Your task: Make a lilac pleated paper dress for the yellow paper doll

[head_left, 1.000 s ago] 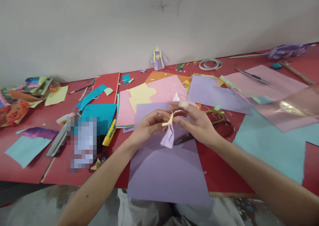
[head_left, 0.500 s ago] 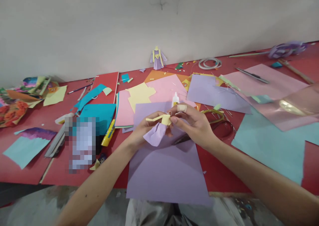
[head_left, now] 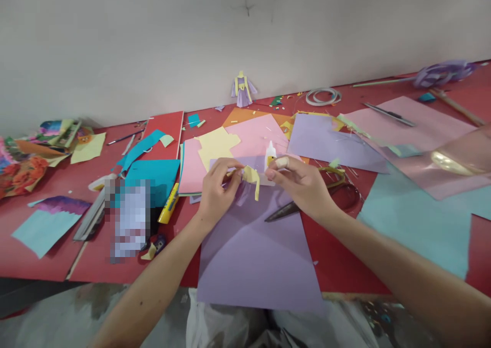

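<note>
A small paper doll point(head_left: 251, 175) with a pale yellow top and arm and a purple skirt is pinched between the thumb and fingers of my left hand point(head_left: 218, 189). It is tilted, its skirt partly hidden behind my fingers. My right hand point(head_left: 304, 185), a bandage on one finger, is closed in a pinch just right of the doll, apart from it; what it holds, if anything, is too small to make out. Behind its fingertips stands a white glue bottle point(head_left: 270, 152). Scissors point(head_left: 283, 212) lie under my right hand on a purple sheet point(head_left: 261, 271).
A finished-looking paper doll point(head_left: 243, 90) leans against the wall. Around lie pink paper point(head_left: 255, 131), light blue paper point(head_left: 410, 220), a craft knife point(head_left: 389, 115), a wire coil point(head_left: 323, 97), a yellow glue tube point(head_left: 168, 204) and a steel ruler point(head_left: 91, 216) on the red table point(head_left: 337, 271).
My left hand has turned the doll, so its skirt now points away behind my fingers and its yellow arm hangs to the right. My right hand has let go of the doll and moved slightly right.
</note>
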A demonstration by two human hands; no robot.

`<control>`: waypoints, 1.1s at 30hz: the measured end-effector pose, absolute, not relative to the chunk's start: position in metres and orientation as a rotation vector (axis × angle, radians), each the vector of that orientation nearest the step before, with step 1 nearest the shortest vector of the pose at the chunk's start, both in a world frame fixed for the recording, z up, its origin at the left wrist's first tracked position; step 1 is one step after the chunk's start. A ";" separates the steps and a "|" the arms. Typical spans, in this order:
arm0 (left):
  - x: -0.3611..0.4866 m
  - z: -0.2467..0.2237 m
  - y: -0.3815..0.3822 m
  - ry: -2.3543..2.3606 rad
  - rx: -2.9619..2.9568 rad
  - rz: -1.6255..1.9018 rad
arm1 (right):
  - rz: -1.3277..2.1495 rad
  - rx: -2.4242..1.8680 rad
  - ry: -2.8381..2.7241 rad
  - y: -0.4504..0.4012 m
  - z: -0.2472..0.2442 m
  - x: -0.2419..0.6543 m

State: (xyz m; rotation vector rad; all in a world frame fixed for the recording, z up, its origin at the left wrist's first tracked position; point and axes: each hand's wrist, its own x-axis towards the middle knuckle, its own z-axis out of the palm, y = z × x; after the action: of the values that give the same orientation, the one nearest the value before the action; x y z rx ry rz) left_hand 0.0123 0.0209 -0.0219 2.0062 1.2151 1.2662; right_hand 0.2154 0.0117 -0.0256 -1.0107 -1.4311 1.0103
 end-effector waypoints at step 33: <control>0.011 -0.020 0.018 1.022 2.067 1.374 | 0.262 -0.671 -1.998 0.006 -0.024 0.215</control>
State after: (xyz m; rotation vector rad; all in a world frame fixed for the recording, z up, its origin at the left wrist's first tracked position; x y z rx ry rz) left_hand 0.0109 0.0185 -0.0202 2.0666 1.0223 1.3745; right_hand 0.2154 0.0063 -0.0242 -0.6710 -1.9978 0.2623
